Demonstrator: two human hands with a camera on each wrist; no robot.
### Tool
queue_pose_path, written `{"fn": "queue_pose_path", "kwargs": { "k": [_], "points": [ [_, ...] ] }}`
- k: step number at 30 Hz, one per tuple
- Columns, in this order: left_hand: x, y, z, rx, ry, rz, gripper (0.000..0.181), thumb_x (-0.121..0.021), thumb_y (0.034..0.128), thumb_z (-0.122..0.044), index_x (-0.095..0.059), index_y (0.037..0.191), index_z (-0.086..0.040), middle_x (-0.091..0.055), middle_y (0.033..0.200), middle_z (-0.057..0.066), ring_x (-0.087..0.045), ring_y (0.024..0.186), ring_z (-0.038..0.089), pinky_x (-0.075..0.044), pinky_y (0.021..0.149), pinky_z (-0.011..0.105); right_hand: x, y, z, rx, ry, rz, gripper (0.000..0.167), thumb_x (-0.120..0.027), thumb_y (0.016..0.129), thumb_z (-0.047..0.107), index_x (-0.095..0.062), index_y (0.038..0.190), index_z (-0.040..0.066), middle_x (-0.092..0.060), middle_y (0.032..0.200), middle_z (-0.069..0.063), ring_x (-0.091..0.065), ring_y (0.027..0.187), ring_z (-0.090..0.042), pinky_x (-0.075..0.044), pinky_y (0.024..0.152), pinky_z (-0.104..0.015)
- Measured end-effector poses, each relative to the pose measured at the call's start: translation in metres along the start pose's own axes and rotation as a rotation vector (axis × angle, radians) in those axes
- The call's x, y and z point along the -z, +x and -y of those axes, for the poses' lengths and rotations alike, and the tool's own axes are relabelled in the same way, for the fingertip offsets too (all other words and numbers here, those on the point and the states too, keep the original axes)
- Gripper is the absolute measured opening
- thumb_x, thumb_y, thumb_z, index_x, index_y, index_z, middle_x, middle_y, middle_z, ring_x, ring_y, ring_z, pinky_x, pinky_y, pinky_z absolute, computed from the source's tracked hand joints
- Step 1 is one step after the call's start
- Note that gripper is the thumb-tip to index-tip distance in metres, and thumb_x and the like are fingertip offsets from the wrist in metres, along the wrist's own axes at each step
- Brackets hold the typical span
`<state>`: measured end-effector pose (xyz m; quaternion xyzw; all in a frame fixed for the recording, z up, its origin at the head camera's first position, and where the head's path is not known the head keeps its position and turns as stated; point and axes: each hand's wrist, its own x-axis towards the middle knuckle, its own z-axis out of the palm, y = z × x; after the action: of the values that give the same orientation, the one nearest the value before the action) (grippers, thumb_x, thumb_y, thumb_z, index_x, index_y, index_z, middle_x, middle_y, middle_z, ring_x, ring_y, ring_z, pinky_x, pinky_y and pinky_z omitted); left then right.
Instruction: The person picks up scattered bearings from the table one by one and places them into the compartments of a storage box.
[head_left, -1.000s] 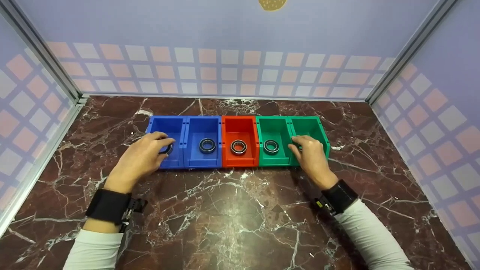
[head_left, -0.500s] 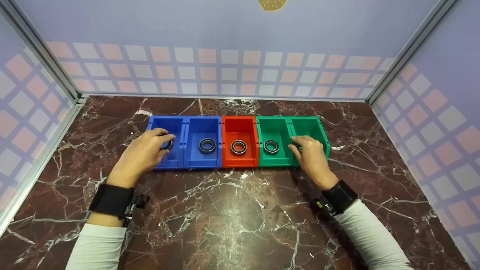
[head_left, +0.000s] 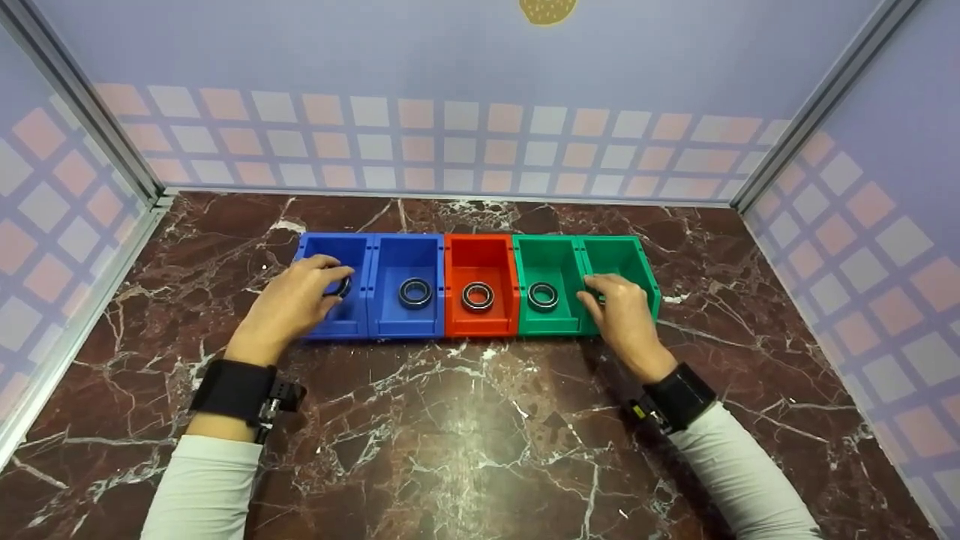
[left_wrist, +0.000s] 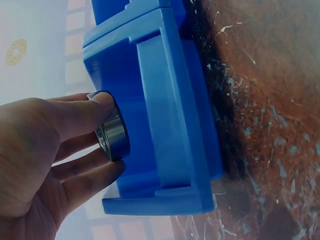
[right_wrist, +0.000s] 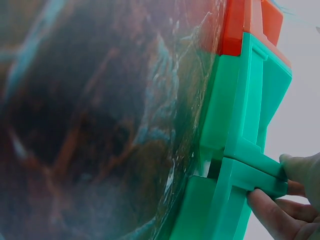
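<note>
My left hand [head_left: 289, 300] pinches a ball bearing [left_wrist: 114, 135] between thumb and fingers, inside the opening of the leftmost blue bin [left_wrist: 170, 110]. The bearing is tilted on its edge, clear of the bin floor in the left wrist view. At the other end of the row, my right hand [head_left: 626, 315] grips the adjoining side walls of the two green bins [right_wrist: 255, 172]. Its thumb lies on one bin's side and its fingers on the other's. Whether anything lies in the rightmost green bin [head_left: 613, 251] is partly hidden by that hand.
Three more bearings lie flat, one each in the second blue bin [head_left: 409, 251], the red bin [head_left: 480, 251] and the left green bin [head_left: 546, 251]. The bins stand side by side on a marbled table [head_left: 450, 435]. Patterned panels [head_left: 465, 60] enclose the back and sides.
My left hand has moved slightly to the right and away from me, carrying the bearing with it. My right hand has kept its hold on the green bins.
</note>
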<state>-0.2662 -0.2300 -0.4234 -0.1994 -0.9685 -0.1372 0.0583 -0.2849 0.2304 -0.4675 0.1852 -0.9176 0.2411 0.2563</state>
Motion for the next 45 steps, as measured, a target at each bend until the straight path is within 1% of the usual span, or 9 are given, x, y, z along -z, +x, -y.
{"fn": "queue_pose_path", "kwargs": {
  "k": [5,8,12,24,33,39,45],
  "points": [
    [-0.005,0.002,0.002,0.003,-0.014,-0.004,0.048,-0.073,0.0853,-0.004,-0.062,0.131,-0.002,-0.058,0.133,0.026,-0.055,0.123,0.045,-0.045,0.106,0.058,0.0,0.0,0.0,0.001,0.002,0.0,0.025,-0.074,0.088,0.011,-0.074,0.108,-0.003,-0.074,0.104,-0.021,-0.072,0.097,-0.034,-0.06,0.083,-0.046],
    [-0.008,0.003,0.003,-0.021,-0.013,-0.028,0.046,-0.074,0.0843,-0.003,-0.064,0.129,-0.001,-0.06,0.13,0.027,-0.056,0.121,0.044,-0.046,0.105,0.056,0.0,-0.001,0.0,0.0,0.004,-0.005,0.025,-0.074,0.088,0.011,-0.074,0.109,-0.003,-0.074,0.104,-0.021,-0.072,0.097,-0.034,-0.06,0.083,-0.046],
    [-0.012,0.004,0.004,-0.043,-0.01,-0.046,0.046,-0.075,0.0831,-0.002,-0.064,0.128,0.0,-0.061,0.128,0.026,-0.058,0.119,0.043,-0.046,0.105,0.055,-0.001,-0.001,0.0,0.002,0.005,-0.01,0.025,-0.074,0.088,0.011,-0.074,0.109,-0.003,-0.074,0.104,-0.02,-0.072,0.097,-0.034,-0.06,0.082,-0.046],
    [-0.017,0.005,0.006,-0.008,-0.005,-0.012,0.046,-0.073,0.0843,-0.002,-0.063,0.13,0.001,-0.061,0.128,0.027,-0.058,0.119,0.044,-0.047,0.105,0.054,0.0,-0.001,0.001,0.009,0.007,0.0,0.025,-0.073,0.089,0.011,-0.074,0.109,-0.003,-0.074,0.104,-0.021,-0.072,0.097,-0.035,-0.06,0.083,-0.046],
    [-0.019,0.009,0.006,0.002,-0.004,0.007,0.047,-0.073,0.0838,-0.002,-0.062,0.13,0.002,-0.061,0.128,0.028,-0.058,0.118,0.045,-0.047,0.105,0.055,-0.001,-0.001,0.001,0.005,0.004,0.002,0.025,-0.072,0.089,0.012,-0.074,0.109,-0.003,-0.074,0.105,-0.021,-0.072,0.097,-0.034,-0.06,0.083,-0.046],
    [-0.02,0.011,0.006,-0.017,0.004,0.004,0.046,-0.074,0.083,-0.002,-0.063,0.128,0.003,-0.063,0.125,0.027,-0.06,0.116,0.045,-0.048,0.103,0.055,0.0,-0.001,0.0,0.013,0.001,0.002,0.026,-0.073,0.089,0.012,-0.073,0.11,-0.003,-0.074,0.105,-0.021,-0.072,0.097,-0.034,-0.061,0.082,-0.046],
    [-0.02,0.014,0.006,-0.037,0.032,0.024,0.043,-0.074,0.0815,-0.001,-0.065,0.124,0.003,-0.065,0.12,0.026,-0.062,0.111,0.043,-0.049,0.101,0.055,0.0,0.0,-0.001,0.016,-0.007,-0.008,0.025,-0.074,0.088,0.012,-0.074,0.109,-0.003,-0.074,0.104,-0.021,-0.072,0.096,-0.034,-0.06,0.082,-0.046]
  ]
}}
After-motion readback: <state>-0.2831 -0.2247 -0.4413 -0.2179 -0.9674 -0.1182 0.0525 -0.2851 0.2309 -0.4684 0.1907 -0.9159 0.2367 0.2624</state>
